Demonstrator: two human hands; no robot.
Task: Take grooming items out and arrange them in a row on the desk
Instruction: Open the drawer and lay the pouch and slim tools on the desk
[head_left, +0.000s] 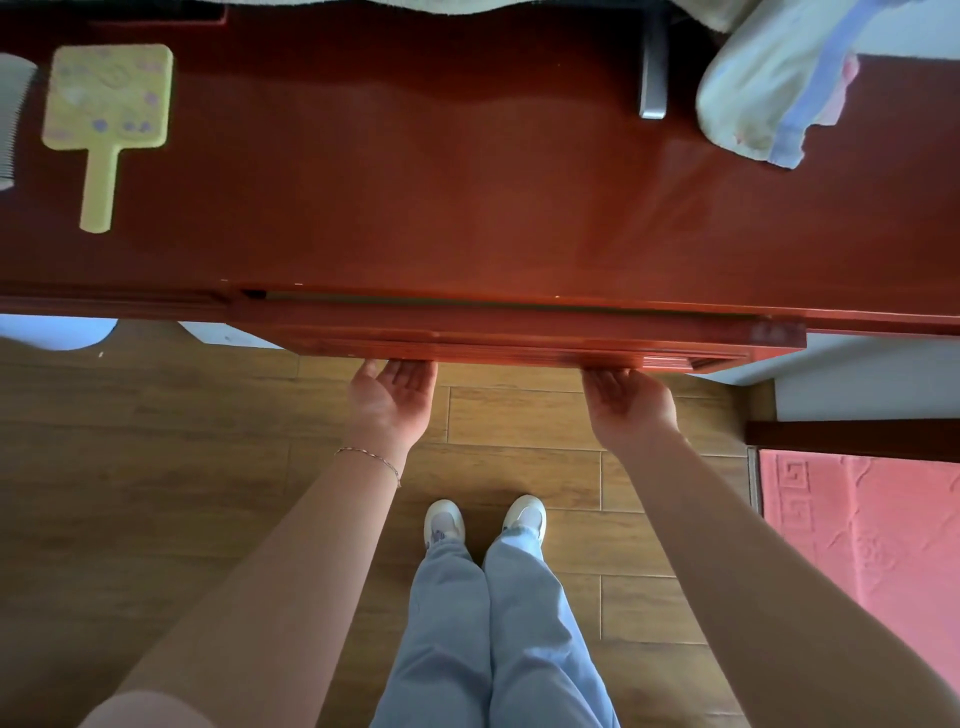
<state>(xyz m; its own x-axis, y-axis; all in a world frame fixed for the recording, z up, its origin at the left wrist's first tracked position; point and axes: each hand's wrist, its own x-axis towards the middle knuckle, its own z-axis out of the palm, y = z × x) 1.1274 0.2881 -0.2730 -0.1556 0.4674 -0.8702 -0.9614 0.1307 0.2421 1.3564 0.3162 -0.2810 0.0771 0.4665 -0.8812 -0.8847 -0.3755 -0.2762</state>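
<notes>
At the front edge of the desk (467, 208), a drawer (519, 338) in the same red-brown wood stands out only slightly from the desk front, a thin dark slit showing above it; its contents cannot be seen. Left hand (392, 402): palm up, fingers extended and hooked under the drawer's lower edge, fingertips hidden beneath the wood, holding no loose item. Right hand (631, 408): same posture, palm up, fingers tucked under the lower edge farther toward the drawer's right end, nothing else held. A thin bracelet (369, 460) circles the left wrist. On the desk, near its far left corner: one yellow hand mirror (106, 111), lying flat, square head with faint purple decoration, handle pointing toward the front edge. Just beside it, at the left edge: one pale comb (13, 119) (partly cut off by the frame), teeth facing the mirror. At the far right corner: one bundle of pale cloth (769, 83) with a blue band. Below: wood-look floor (156, 441), a red mat (862, 540) at right, the person's light trousers and white shoes.
</notes>
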